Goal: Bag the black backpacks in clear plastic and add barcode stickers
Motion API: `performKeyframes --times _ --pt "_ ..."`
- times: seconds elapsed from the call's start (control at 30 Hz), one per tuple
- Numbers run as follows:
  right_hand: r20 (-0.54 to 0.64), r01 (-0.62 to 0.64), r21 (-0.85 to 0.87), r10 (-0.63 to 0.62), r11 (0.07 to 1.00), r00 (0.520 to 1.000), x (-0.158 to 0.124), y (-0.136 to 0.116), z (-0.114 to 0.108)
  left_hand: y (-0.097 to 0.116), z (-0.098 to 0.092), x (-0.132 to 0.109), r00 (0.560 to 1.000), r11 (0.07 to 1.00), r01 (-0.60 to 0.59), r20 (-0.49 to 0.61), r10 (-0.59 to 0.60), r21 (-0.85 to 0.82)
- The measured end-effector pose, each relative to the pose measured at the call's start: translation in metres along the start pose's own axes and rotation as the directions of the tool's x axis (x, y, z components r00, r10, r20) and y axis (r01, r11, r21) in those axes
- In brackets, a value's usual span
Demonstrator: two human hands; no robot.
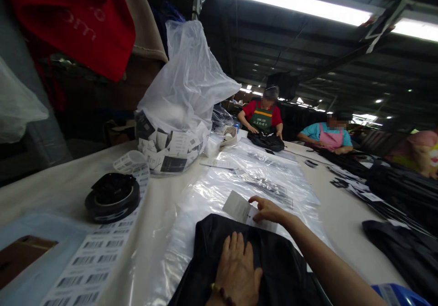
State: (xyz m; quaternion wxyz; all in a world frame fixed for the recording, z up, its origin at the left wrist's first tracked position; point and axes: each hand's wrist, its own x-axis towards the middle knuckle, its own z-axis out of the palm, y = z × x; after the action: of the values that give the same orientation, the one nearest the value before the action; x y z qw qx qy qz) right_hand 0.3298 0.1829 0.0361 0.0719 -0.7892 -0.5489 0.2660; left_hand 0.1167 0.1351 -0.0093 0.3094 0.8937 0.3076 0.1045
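My left hand lies flat, fingers stretched out, on a folded black garment at the near edge of the table. My right hand reaches past the garment's far edge and pinches a white paper tag that rests there. Under the garment lies a stack of clear plastic bags.
A roll of barcode stickers with a long strip lies to the left. A plastic sack of tags stands behind it. Two people work at the table's far end, one handling a black garment. Black garments pile on the right.
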Motion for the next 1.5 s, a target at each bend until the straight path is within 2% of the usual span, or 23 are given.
performKeyframes --times 0.13,0.2,0.4,0.47,0.53,0.6,0.67,0.73,0.8,0.87,0.97,1.03,1.1,1.13,1.2,1.27,1.33,1.4,1.5 --pt "0.027 0.135 0.193 -0.143 0.972 0.989 0.002 -0.008 -0.004 -0.001 0.001 0.000 1.000 1.000 0.000 -0.004 0.000 -0.022" --pt "-0.003 0.180 0.291 -0.187 0.940 0.982 0.002 -0.012 -0.006 -0.001 0.001 -0.001 1.000 1.000 -0.006 -0.006 0.006 -0.029" --pt "-0.270 0.301 0.478 -0.188 0.825 0.944 -0.015 -0.017 -0.018 0.002 -0.006 -0.002 1.000 0.998 -0.004 -0.028 0.002 -0.070" --pt "-0.346 0.344 0.507 -0.179 0.790 0.921 -0.028 -0.019 -0.019 0.003 -0.009 -0.001 0.997 0.994 0.001 -0.080 -0.010 -0.112" --pt "-0.414 0.391 0.525 -0.175 0.756 0.894 -0.043 -0.021 -0.018 0.003 -0.013 0.001 0.983 0.975 0.006 -0.175 -0.046 -0.222" --pt "-0.474 0.433 0.537 -0.166 0.724 0.865 -0.059 -0.023 -0.013 0.003 -0.017 0.004 0.948 0.917 -0.023 -0.300 -0.106 -0.397" --pt "-0.534 0.470 0.540 -0.148 0.698 0.833 -0.072 -0.024 -0.006 0.002 -0.023 0.005 0.912 0.811 -0.089 -0.374 -0.167 -0.578" --pt "-0.613 0.517 0.519 -0.125 0.680 0.780 -0.083 -0.023 0.003 0.001 -0.030 0.004 0.919 0.687 -0.139 -0.351 -0.178 -0.713" --pt "-0.685 0.576 0.469 -0.136 0.670 0.716 -0.092 -0.024 0.015 0.001 -0.035 0.003 0.951 0.595 -0.156 -0.283 -0.126 -0.788" --pt "-0.710 0.623 0.381 -0.217 0.683 0.671 -0.101 -0.026 0.025 0.000 -0.039 0.002 0.965 0.563 -0.163 -0.249 -0.080 -0.810" --pt "-0.665 0.664 0.239 -0.379 0.709 0.644 -0.119 -0.030 0.036 -0.002 -0.040 0.001 0.974 0.501 -0.155 -0.217 -0.067 -0.852" --pt "-0.608 0.643 0.264 -0.394 0.719 0.689 -0.131 -0.030 0.039 -0.003 -0.039 0.000 0.978 0.418 -0.143 -0.192 -0.077 -0.897" --pt "-0.533 0.564 0.433 -0.304 0.703 0.789 -0.139 -0.026 0.039 -0.004 -0.038 0.000 0.980 0.351 -0.137 -0.177 -0.086 -0.926" --pt "-0.496 0.515 0.542 -0.242 0.664 0.834 -0.141 -0.023 0.038 -0.004 -0.038 0.000 0.980 0.329 -0.140 -0.178 -0.090 -0.934" --pt "-0.457 0.441 0.716 -0.115 0.541 0.882 -0.139 -0.016 0.035 -0.004 -0.036 0.000 0.981 0.296 -0.143 -0.176 -0.087 -0.944" --pt "-0.439 0.393 0.776 -0.023 0.493 0.898 -0.132 -0.010 0.031 -0.003 -0.036 0.000 0.982 0.275 -0.144 -0.171 -0.078 -0.951" --pt "-0.422 0.344 0.751 0.007 0.564 0.907 -0.123 -0.008 0.028 -0.003 -0.037 -0.001 0.985 0.273 -0.143 -0.164 -0.057 -0.951" --pt "-0.407 0.335 0.669 -0.049 0.663 0.912 -0.115 -0.008 0.026 -0.001 -0.039 -0.002 0.987 0.274 -0.147 -0.161 -0.028 -0.950" --pt "-0.384 0.396 0.547 -0.200 0.738 0.902 -0.105 -0.012 0.027 0.001 -0.041 -0.004 0.987 0.256 -0.158 -0.160 0.014 -0.954"
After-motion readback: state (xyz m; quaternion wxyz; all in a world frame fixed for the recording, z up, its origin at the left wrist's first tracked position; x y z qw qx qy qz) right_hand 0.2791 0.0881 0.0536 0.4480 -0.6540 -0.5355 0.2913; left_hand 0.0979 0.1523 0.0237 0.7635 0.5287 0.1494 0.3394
